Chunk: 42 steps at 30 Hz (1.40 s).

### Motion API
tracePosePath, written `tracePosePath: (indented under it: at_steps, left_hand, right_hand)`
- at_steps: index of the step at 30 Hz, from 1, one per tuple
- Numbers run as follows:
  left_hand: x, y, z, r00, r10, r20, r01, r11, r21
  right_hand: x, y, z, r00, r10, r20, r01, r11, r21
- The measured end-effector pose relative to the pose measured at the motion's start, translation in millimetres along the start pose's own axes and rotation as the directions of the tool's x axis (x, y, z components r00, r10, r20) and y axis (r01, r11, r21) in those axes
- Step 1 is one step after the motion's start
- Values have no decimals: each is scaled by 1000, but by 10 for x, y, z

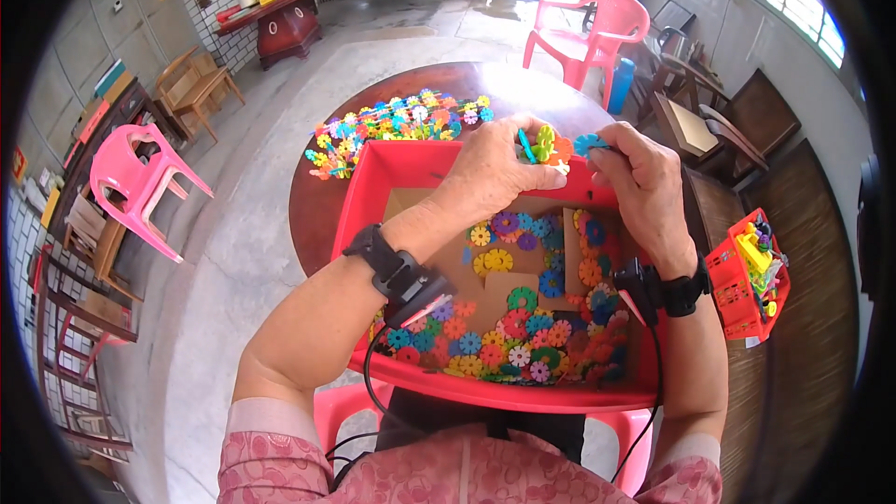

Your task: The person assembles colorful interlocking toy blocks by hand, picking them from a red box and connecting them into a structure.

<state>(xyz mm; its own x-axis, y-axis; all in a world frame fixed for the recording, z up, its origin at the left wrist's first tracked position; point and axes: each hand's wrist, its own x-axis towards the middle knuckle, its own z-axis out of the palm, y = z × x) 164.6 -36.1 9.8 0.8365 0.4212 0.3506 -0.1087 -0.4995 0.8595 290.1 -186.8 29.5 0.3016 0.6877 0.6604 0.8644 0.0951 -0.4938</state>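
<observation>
My left hand (504, 161) is closed on a small cluster of interlocking plastic snowflake discs (546, 146) in green, teal, orange and pale yellow. Just to its right, my right hand (639, 173) pinches a single blue snowflake disc (588, 144) between thumb and fingers, close to the cluster. Whether the blue disc touches the cluster I cannot tell. Both hands are over the far part of a red plastic bin (411, 155). Inside lie many loose discs (518, 355) of mixed colours, with pieces of brown cardboard (511, 303) among them.
Beyond the bin, a built structure of joined discs (411, 121) rests on the round brown table (313, 215). A red basket (747, 275) of colourful pieces stands at the right. Pink plastic chairs (140, 177) and wooden chairs (733, 126) surround the area. Black cables (369, 373) hang from both wrist straps.
</observation>
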Motion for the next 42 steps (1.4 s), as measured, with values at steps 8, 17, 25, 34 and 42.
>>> tracePosePath:
  at_steps: [8,17,25,34,42]
  left_hand:
    - [-12,-9,9,996,-21,92,23,1000,-21]
    - [-6,28,26,996,-38,83,34,998,49]
    - [0,-47,33,999,-46,7,45,996,82]
    - [-18,20,56,989,-149,22,149,989,-16]
    - [-44,3,63,975,-200,102,213,967,-142]
  right_hand:
    - [-6,20,-17,999,-26,34,27,999,-36]
    - [-8,41,-9,1000,9,29,-9,1000,1]
    - [-11,22,-20,998,59,-14,-59,998,20]
    - [-35,57,48,999,24,23,-23,999,-27]
    - [-37,50,117,996,31,78,-32,999,14]
